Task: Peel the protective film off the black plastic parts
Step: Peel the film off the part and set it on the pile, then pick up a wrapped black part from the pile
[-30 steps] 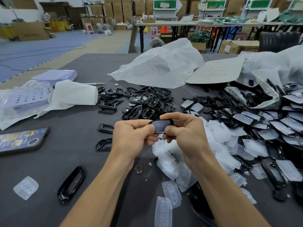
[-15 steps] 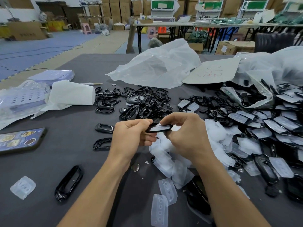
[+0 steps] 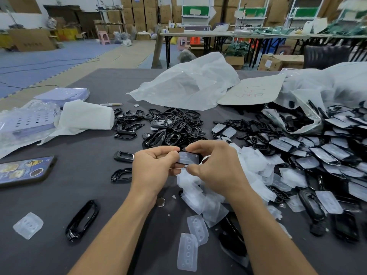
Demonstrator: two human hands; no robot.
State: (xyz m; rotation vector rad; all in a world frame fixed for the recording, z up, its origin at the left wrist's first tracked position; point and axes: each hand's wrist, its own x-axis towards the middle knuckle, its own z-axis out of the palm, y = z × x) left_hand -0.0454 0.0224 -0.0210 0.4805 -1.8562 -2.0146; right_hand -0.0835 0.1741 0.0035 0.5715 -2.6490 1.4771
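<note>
While a black plastic part with pale film across its face sat above the dark table, the left hand pinched its left end, fingers curled tight. The right hand clamped its right end between thumb and forefinger. Peeled film pieces lay heaped just below, and bare black frames lay beyond.
</note>
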